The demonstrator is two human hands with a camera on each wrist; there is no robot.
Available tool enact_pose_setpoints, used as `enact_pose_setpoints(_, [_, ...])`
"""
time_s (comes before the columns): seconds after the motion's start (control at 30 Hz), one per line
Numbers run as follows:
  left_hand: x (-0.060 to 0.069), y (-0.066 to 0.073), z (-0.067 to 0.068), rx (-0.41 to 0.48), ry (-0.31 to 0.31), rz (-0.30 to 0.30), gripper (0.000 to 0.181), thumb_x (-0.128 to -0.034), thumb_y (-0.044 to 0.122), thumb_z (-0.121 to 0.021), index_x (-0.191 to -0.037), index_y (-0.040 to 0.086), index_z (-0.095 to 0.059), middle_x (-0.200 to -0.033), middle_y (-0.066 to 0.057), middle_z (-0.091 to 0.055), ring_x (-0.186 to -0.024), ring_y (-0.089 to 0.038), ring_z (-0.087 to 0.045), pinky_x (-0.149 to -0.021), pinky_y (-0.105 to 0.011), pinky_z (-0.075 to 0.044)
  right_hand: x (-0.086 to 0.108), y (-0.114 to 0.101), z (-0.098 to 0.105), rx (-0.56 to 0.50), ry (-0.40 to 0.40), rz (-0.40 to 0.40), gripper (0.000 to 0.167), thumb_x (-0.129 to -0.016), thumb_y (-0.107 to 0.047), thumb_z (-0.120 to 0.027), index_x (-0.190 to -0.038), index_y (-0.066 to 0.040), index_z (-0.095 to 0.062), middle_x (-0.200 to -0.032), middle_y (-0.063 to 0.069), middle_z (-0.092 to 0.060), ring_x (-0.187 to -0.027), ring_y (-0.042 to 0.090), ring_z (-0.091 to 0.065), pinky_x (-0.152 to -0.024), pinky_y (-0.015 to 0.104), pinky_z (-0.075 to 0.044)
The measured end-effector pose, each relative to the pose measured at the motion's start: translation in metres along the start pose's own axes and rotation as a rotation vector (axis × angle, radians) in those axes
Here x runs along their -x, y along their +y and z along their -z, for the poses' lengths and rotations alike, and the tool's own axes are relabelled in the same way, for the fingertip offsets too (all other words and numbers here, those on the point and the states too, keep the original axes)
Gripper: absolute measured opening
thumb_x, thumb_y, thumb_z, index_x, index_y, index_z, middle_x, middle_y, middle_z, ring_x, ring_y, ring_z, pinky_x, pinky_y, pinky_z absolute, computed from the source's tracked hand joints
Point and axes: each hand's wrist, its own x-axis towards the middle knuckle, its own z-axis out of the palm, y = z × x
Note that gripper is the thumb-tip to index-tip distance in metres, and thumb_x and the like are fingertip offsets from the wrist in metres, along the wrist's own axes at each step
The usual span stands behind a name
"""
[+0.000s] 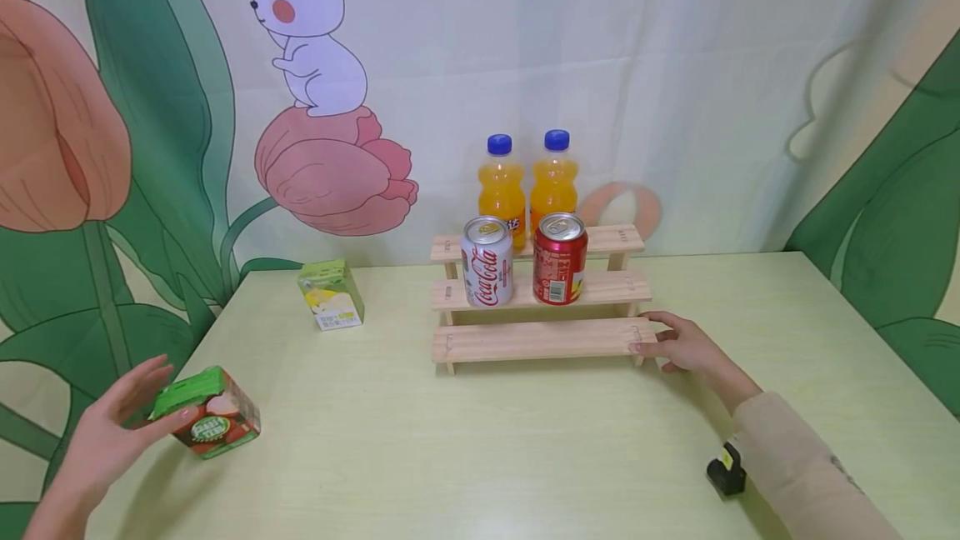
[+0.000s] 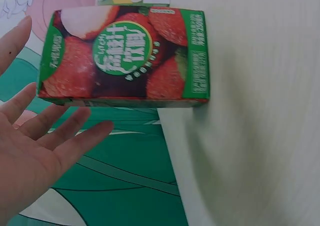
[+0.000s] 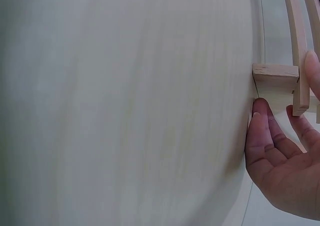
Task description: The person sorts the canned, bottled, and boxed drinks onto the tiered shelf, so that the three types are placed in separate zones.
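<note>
My left hand is at a red and green litchi juice box on the table's left side. In the left wrist view the fingers spread wide beside the box, not curled round it. Over on the other side, my right hand holds the right end of the lowest plank of a three-step wooden rack. The right wrist view shows the thumb on the plank and the fingers below, near the rack's leg.
A white Coca-Cola can and a red can stand on the middle step. Two orange drink bottles are behind them on the top step. A green juice box stands at the back left. A small black object lies by the right sleeve.
</note>
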Motion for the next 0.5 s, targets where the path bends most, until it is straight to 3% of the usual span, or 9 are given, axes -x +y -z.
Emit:
enact_pose_setpoints(0.17, [-0.001,-0.015,-0.004,0.031,-0.040,0.047,0.076,-0.0824,0.022,-0.068,-0.144,0.025,-0.025,-0.111,0.032,-0.041,-0.093,0.018,-0.036,-0.071,-0.014,-0.038,0.001,-0.001,-0.001,0.001,0.001,-0.003,0.074,-0.083,-0.028,-0.066,-0.138,0.002,-0.027,-0.120,0.027,-0.047,-0.090,0.021,-0.053,-0.064,0.031,-0.049])
enact_pose_setpoints(0.3, [-0.002,-0.018,-0.006,0.078,-0.083,0.065,0.071,-0.0828,0.020,-0.068,-0.143,0.017,-0.029,-0.100,0.036,-0.042,-0.086,0.018,-0.044,-0.063,-0.010,-0.040,0.001,-0.001,-0.001,-0.003,0.005,-0.007,0.075,-0.083,-0.028,-0.067,-0.138,0.002,-0.027,-0.119,0.026,-0.047,-0.091,0.022,-0.052,-0.064,0.031,-0.049])
enact_pose_setpoints(0.37, [-0.002,-0.017,-0.006,0.085,-0.102,0.060,0.068,-0.0832,0.020,-0.067,-0.141,0.016,-0.031,-0.098,0.038,-0.042,-0.085,0.016,-0.046,-0.063,-0.012,-0.042,0.000,0.000,-0.001,-0.004,0.006,-0.008,0.075,-0.082,-0.029,-0.067,-0.138,0.002,-0.027,-0.119,0.026,-0.046,-0.092,0.023,-0.051,-0.064,0.031,-0.049])
enact_pose_setpoints(0.5, [-0.005,-0.022,-0.009,0.115,-0.075,0.018,0.052,-0.0827,0.013,-0.067,-0.128,0.023,-0.044,-0.096,0.034,-0.048,-0.081,0.011,-0.051,-0.061,-0.015,-0.046,0.000,0.000,-0.001,-0.006,0.008,-0.016,0.076,-0.082,-0.030,-0.068,-0.138,0.002,-0.027,-0.120,0.026,-0.045,-0.093,0.024,-0.050,-0.064,0.030,-0.049])
